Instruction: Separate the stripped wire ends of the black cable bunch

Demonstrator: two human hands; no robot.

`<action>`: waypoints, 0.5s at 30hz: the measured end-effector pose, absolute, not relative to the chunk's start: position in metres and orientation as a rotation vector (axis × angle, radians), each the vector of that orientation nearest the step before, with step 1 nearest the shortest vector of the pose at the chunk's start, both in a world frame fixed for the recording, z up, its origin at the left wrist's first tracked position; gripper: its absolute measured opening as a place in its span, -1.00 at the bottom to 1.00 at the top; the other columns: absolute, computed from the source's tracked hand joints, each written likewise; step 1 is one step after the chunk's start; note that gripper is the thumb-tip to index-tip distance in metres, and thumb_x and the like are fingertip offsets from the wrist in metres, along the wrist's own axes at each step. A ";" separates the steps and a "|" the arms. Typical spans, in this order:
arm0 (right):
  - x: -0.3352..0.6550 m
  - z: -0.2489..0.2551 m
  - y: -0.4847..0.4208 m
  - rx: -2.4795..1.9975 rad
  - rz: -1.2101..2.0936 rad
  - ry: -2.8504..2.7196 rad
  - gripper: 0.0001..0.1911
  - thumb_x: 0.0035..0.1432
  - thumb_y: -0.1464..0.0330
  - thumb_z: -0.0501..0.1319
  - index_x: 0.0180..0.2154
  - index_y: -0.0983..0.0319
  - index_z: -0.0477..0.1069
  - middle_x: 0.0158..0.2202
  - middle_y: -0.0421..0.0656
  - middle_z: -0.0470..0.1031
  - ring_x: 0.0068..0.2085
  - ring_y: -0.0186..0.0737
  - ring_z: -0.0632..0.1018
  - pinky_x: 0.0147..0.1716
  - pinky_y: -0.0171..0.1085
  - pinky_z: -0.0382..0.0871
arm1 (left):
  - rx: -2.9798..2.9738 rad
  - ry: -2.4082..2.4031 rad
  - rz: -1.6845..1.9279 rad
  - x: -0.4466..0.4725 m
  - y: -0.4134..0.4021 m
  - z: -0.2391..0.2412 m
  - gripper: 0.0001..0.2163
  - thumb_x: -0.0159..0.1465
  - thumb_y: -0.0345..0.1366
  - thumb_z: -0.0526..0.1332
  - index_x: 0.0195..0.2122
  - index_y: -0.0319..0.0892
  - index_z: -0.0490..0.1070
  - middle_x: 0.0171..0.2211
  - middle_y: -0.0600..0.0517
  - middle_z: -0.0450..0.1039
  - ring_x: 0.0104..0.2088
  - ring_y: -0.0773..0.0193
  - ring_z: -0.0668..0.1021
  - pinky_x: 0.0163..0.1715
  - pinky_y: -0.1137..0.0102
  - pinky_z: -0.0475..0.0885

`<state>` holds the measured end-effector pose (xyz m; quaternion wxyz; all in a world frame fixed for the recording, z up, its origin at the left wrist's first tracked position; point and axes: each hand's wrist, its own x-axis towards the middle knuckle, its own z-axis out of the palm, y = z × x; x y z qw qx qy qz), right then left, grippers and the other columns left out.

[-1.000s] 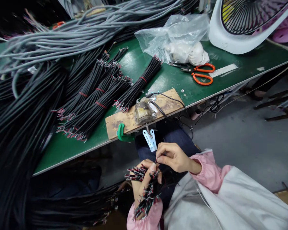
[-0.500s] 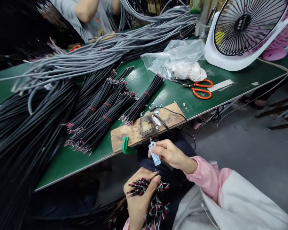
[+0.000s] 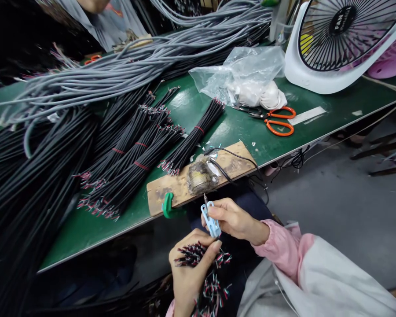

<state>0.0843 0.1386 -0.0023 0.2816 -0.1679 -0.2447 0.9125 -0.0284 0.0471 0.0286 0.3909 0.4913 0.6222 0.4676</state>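
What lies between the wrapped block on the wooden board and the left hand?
The head view shows a thin shaft and the blue clip, held by the right hand, between them.

A pink sleeve (image 3: pixel 285 251), gathered at the cuff, meets the right hand (image 3: pixel 236 219); only a pink sliver (image 3: pixel 170 310) by the left hand (image 3: pixel 189 275) shows from where I stand; loose, creased whitish cloth (image 3: pixel 336 275) over the body, a thin pale cord (image 3: pixel 284 298) on it; dark navy legwear (image 3: pixel 246 200).
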 end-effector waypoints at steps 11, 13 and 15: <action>0.085 -0.002 0.140 -0.426 2.439 -0.677 -0.53 -0.05 0.06 0.37 -0.47 0.39 0.42 -0.60 -0.25 0.37 -0.60 -0.48 0.34 -0.60 -0.45 0.15 | 1.243 1.530 1.110 -0.032 0.047 0.033 -0.90 0.12 -0.39 0.33 -0.54 -0.15 0.54 -0.60 0.10 0.46 -0.56 0.32 0.49 -0.50 0.47 0.37; 0.085 -0.002 0.140 -0.422 2.437 -0.680 -0.53 -0.05 0.06 0.37 -0.48 0.39 0.42 -0.60 -0.25 0.36 -0.60 -0.48 0.34 -0.60 -0.45 0.15 | 1.247 1.525 1.116 -0.032 0.047 0.033 -0.90 0.12 -0.39 0.33 -0.54 -0.15 0.54 -0.60 0.10 0.46 -0.57 0.32 0.49 -0.51 0.47 0.37; 0.084 -0.003 0.140 -0.423 2.438 -0.682 -0.53 -0.06 0.05 0.37 -0.49 0.38 0.41 -0.59 -0.24 0.37 -0.59 -0.47 0.34 -0.60 -0.44 0.15 | 1.249 1.525 1.116 -0.032 0.049 0.033 -0.88 0.12 -0.39 0.33 -0.56 -0.16 0.52 -0.61 0.10 0.45 -0.57 0.32 0.48 -0.51 0.47 0.36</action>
